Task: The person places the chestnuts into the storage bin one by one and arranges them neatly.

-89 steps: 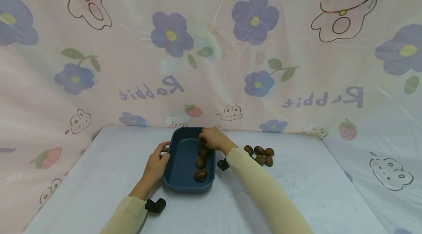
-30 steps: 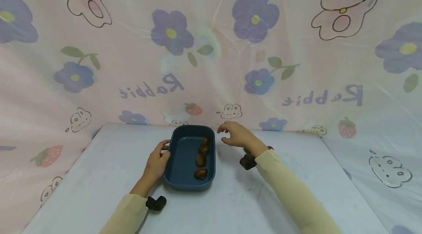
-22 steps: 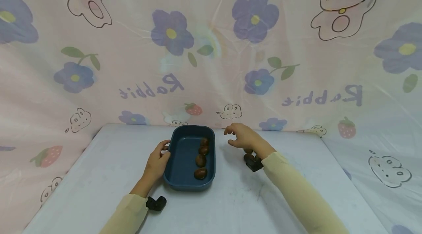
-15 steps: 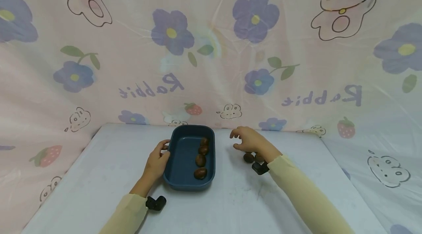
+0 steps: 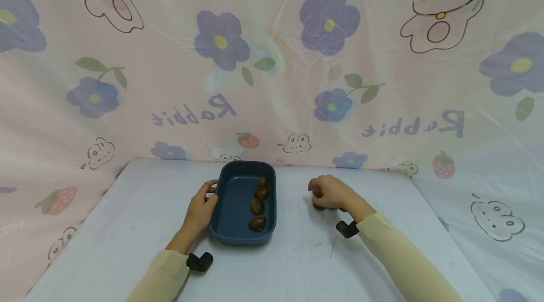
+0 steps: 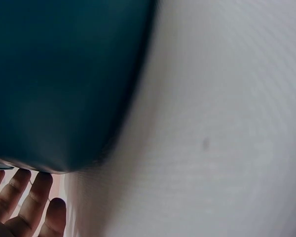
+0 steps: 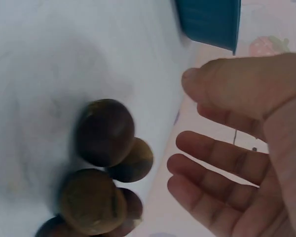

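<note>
A dark blue rectangular box (image 5: 233, 207) stands on the white table, with a row of brown chestnuts (image 5: 257, 206) along its inner right side. My left hand (image 5: 199, 210) rests against the box's left wall; in the left wrist view its fingers (image 6: 33, 201) are fairly straight, tips touching the box. To the right, my right hand (image 5: 333, 193) hovers over several loose chestnuts (image 7: 104, 132), hiding most of them from the head view. Its fingers are loosely bent and the thumb stands apart. In the right wrist view nothing lies between them.
Black wrist cameras (image 5: 199, 262) sit at both cuffs. A patterned curtain (image 5: 272, 80) with flowers and rabbits hangs behind the far table edge. The white table (image 5: 293, 264) extends around the box on both sides.
My right hand has left the box, where it was among the chestnuts, and moved right and down to the loose ones. My left hand and the box stay in place.
</note>
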### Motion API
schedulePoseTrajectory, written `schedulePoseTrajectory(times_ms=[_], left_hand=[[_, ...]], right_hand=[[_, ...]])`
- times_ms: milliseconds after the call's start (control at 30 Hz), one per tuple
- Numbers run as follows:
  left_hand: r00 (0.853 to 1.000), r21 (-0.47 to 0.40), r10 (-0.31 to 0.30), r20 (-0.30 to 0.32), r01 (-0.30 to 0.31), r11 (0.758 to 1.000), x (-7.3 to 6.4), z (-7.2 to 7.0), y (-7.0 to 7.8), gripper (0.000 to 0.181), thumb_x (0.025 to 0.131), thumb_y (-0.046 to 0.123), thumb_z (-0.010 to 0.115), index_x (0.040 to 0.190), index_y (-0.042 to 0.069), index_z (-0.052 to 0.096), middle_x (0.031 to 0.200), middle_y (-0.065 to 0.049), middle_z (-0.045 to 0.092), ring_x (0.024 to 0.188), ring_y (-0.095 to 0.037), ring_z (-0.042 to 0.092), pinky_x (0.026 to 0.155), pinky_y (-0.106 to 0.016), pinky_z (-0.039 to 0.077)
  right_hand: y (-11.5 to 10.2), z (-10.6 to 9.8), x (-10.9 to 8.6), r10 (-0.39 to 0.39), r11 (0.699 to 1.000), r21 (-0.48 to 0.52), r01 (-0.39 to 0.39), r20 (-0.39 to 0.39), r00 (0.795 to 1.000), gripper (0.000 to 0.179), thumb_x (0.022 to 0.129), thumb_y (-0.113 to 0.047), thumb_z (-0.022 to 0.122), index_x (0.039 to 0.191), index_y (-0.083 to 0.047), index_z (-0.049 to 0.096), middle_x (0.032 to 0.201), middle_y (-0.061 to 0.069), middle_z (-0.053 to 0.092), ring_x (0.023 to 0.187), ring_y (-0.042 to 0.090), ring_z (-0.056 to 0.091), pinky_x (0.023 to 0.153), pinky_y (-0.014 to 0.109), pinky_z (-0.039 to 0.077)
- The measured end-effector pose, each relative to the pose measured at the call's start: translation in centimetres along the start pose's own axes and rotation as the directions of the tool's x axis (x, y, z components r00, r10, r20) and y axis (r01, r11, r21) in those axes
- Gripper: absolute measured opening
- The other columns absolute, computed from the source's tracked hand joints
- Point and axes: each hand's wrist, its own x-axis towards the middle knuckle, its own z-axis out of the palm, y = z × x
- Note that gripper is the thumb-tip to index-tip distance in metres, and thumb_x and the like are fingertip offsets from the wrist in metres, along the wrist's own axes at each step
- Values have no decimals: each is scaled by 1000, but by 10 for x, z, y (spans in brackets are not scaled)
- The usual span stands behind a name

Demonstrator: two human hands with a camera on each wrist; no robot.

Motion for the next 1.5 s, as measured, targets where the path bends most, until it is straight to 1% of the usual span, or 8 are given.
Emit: schedulePoseTrajectory(times_ms=[133, 333, 467, 600, 733, 1033, 1200, 1500], left_hand=[[1000, 0, -2, -1, 2, 1000, 0, 0, 1, 46, 93, 18, 44, 139, 21, 47, 127, -11, 59, 90, -22, 61, 73, -31, 45], [1000, -2, -1, 0, 1, 1000, 0, 0, 2, 46, 93, 18, 44, 140, 21, 47, 128, -11, 59, 90, -22, 61, 74, -31, 45], [1000, 2, -2, 4, 2, 1000, 0, -1, 1, 47, 94, 19, 44, 140, 21, 46, 128, -11, 59, 90, -20, 61, 73, -31, 44], [1000, 3, -3, 4, 3, 1000, -1, -1, 1, 46, 94, 18, 44, 140, 21, 46, 128, -11, 59, 90, -20, 60, 73, -31, 44], [1000, 2, -8, 2, 8, 1000, -2, -1, 1, 46, 94, 17, 45, 140, 22, 46, 128, -10, 59, 90, -20, 60, 73, -31, 44], [1000, -7, -10, 1, 10, 1000, -4, -2, 3, 45, 94, 17, 45, 139, 21, 47, 129, -11, 58, 89, -19, 59, 72, -30, 44], [1000, -12, -11, 4, 11, 1000, -4, -2, 4, 45, 94, 17, 44, 140, 21, 47, 129, -11, 58, 90, -19, 60, 72, -31, 44], [1000, -4, -5, -3, 5, 1000, -3, -1, 1, 45, 94, 17, 44, 139, 21, 47, 128, -11, 59, 89, -18, 60, 71, -30, 44]], right_hand=[[1, 6, -5, 11, 1000, -13, -11, 0, 1000, 22, 79, -12, 71, 100, -6, 68, 71, -2, 54, 71, 11, 45, 71, 31, 41], [4, 13, -8, 29, 999, -44, -28, 5, 1000, 19, 78, -9, 72, 97, -7, 68, 77, 0, 59, 72, 12, 46, 69, 32, 43], [8, 17, -9, 46, 997, -69, -45, 18, 999, 16, 78, -8, 72, 92, -11, 65, 77, -1, 57, 70, 13, 46, 65, 31, 41], [10, 19, -11, 52, 995, -82, -51, 16, 999, 17, 77, -6, 73, 90, -14, 65, 77, -3, 57, 70, 12, 47, 65, 31, 42], [11, 21, -12, 62, 995, -81, -61, 12, 998, 19, 77, -5, 74, 92, -12, 66, 81, -2, 60, 72, 13, 51, 68, 33, 45], [15, 27, -12, 116, 987, -110, -115, -2, 993, 29, 76, -8, 76, 103, -11, 68, 90, 2, 66, 82, 16, 59, 74, 36, 50], [12, 26, -13, 116, 986, -118, -118, -25, 993, 30, 75, -11, 78, 104, -11, 69, 92, 3, 68, 83, 17, 61, 74, 37, 50], [8, 27, -13, 92, 987, -128, -96, -37, 995, 27, 74, -12, 78, 100, -14, 70, 87, 0, 67, 78, 16, 59, 69, 37, 49]])
